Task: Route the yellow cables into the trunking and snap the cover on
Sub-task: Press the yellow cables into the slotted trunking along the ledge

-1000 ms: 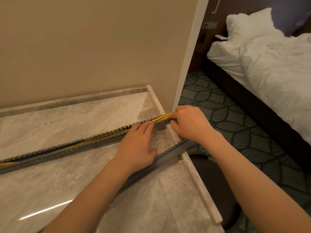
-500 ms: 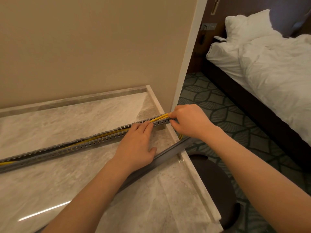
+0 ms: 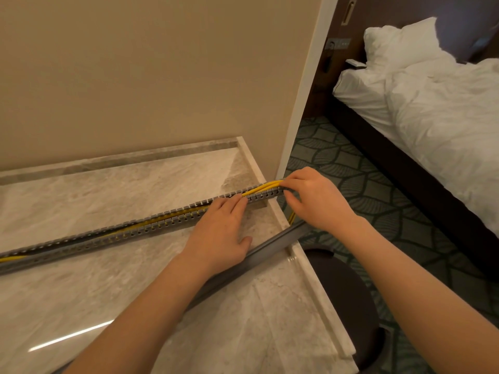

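A long grey slotted trunking lies slantwise across the marble counter, its top uncovered. Yellow cables run inside it and rise out at its right end. My left hand lies flat with straight fingers pressing on the trunking near that end. My right hand pinches the yellow cables just past the trunking's right end, at the counter's edge; a bit of cable hangs below it. The grey cover strip lies loose on the counter under my left forearm, poking past the edge.
A beige wall rises behind the counter, ending in a white corner post. A dark round stool stands below the counter's right edge. A bed with white linen fills the right side, over patterned green carpet.
Almost nothing has moved. My right hand's fingers have shifted slightly on the cables at the trunking's end; my left hand stays pressed in place.
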`<act>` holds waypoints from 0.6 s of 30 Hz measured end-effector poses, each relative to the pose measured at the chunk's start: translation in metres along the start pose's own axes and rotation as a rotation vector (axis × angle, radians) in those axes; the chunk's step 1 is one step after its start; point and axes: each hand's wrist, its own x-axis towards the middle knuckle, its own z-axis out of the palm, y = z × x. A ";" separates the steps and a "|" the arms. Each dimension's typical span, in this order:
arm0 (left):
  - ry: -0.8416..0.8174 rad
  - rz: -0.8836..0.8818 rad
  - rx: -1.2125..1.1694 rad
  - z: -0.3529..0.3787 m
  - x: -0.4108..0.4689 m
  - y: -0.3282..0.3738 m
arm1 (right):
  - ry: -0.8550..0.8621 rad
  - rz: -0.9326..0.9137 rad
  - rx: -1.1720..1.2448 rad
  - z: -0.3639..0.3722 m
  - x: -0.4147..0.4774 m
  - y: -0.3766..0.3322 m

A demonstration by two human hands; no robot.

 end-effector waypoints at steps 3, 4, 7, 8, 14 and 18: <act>0.003 0.002 -0.008 0.000 0.000 0.000 | -0.022 0.027 -0.031 -0.004 0.006 -0.003; 0.006 0.002 -0.006 0.001 0.000 -0.001 | -0.030 0.033 -0.044 -0.004 0.009 -0.003; 0.013 0.003 0.000 0.001 0.000 -0.001 | -0.062 0.055 -0.100 -0.005 0.017 -0.006; 0.014 0.002 -0.002 0.001 0.000 -0.001 | -0.075 0.060 -0.118 -0.006 0.020 -0.006; 0.028 0.008 -0.006 0.001 0.000 -0.001 | -0.125 0.045 -0.193 0.003 0.018 -0.002; 0.026 0.007 -0.028 0.001 0.000 -0.003 | -0.091 0.076 -0.142 0.011 0.009 -0.007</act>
